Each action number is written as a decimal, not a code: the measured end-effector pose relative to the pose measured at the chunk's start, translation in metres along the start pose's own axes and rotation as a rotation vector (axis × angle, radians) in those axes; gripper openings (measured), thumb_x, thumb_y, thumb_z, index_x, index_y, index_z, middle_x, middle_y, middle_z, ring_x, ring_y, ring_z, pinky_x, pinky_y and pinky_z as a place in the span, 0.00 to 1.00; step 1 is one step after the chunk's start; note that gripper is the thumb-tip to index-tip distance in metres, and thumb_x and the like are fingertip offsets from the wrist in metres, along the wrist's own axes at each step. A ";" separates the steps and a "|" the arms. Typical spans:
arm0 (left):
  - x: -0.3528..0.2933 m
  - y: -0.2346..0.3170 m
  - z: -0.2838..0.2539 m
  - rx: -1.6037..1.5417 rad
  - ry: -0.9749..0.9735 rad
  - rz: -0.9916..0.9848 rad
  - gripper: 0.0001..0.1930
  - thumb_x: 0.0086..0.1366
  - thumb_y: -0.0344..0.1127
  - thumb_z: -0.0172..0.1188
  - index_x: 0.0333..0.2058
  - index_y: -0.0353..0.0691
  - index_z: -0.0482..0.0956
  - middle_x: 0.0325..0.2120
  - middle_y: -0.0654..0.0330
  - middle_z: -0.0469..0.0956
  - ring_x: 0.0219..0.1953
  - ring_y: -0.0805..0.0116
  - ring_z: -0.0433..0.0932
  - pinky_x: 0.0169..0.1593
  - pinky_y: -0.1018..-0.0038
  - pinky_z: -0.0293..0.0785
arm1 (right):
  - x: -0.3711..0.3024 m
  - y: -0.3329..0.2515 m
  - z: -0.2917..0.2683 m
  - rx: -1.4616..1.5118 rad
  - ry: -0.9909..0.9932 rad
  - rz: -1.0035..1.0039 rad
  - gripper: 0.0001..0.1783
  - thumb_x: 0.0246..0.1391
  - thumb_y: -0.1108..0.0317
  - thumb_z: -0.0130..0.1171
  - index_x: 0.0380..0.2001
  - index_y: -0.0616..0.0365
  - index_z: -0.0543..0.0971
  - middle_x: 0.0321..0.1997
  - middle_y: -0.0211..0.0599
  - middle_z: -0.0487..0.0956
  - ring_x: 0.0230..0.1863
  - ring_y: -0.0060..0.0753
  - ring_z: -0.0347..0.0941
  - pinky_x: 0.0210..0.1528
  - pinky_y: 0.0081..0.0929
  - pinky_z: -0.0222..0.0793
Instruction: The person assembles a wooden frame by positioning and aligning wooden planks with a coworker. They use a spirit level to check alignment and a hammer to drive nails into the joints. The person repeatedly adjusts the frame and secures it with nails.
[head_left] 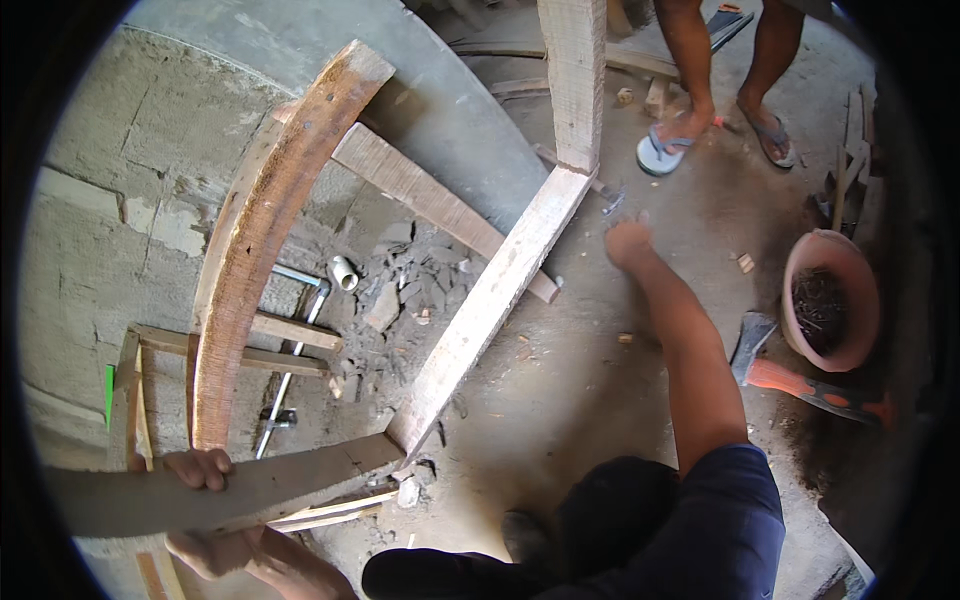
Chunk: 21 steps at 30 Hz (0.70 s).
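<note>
At the lower left my left hand [215,552] grips a curved wooden board [300,478] from below, its fingers wrapped over the far edge. That board meets a pale timber piece [490,305], which runs up to another timber [575,85] in an angled frame. My right arm stretches forward over the floor. My right hand [629,243] is blurred, so its fingers cannot be made out clearly. Just beyond it is a small metal tool head [613,203], perhaps a hammer's; whether my hand touches it is unclear.
A thick curved beam [265,220] stands at the left, near a plank [430,195] and rubble [400,290]. At right are an axe [800,380] with an orange handle and a pink bucket [815,250] of nails. A person's sandalled feet [680,140] stand at the far right.
</note>
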<state>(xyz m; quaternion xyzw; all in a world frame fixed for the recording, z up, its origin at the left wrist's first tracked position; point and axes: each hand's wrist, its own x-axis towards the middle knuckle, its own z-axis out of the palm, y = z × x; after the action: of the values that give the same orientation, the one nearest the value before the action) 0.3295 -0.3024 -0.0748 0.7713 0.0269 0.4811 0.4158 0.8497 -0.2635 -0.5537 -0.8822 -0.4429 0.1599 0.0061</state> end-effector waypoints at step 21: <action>-0.028 -0.055 -0.012 -0.061 0.165 -0.066 0.43 0.72 0.52 0.64 0.74 0.38 0.52 0.35 0.53 0.70 0.33 0.62 0.74 0.43 0.61 0.78 | 0.184 0.044 0.085 0.529 0.351 0.163 0.38 0.65 0.46 0.56 0.74 0.48 0.69 0.76 0.43 0.70 0.83 0.45 0.52 0.82 0.65 0.37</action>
<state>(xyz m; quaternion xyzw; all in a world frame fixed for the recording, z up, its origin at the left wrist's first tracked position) 0.3251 -0.2710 -0.1294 0.7147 0.0719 0.5298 0.4510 0.9623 -0.1572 -0.6922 -0.8966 -0.3062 0.1150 0.2984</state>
